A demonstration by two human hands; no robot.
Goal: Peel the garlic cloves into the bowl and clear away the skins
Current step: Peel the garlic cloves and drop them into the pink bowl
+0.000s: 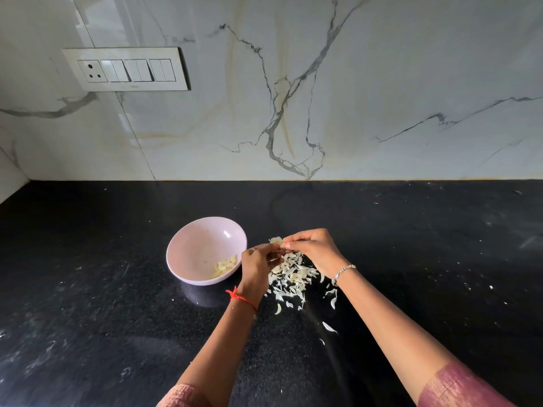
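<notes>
Looking down at the black stone counter (pixel 117 318), we find both hands meeting just right of the bowl (pixel 202 239). Between them is a garlic clove (pixel 276 240), pale and partly skinned, held above the counter. Our right hand (pixel 313 248) pinches it from the right with thumb and fingertips curled in. Our left hand (pixel 257 264) comes in from the left, its fingers bent round the clove's near side, so both hands are closed on the same clove.

The bowl is pale pink and sits upright on the counter, touching or nearly touching the left hand's knuckles. A small heap of peeled cloves (pixel 225 267) lies against its inner wall on the near right side.

Directly under the hands lies a loose pile of garlic skins (pixel 293 274), with stray flakes trailing towards us along the counter.

A red thread (pixel 241 298) circles the left wrist, and a silver bracelet (pixel 342 273) the right. Pink sleeves (pixel 458 389) show at the bottom edge. Behind the counter rises a white marble wall (pixel 352 98) with grey veins, bearing a switch plate (pixel 126 69) at upper left.
</notes>
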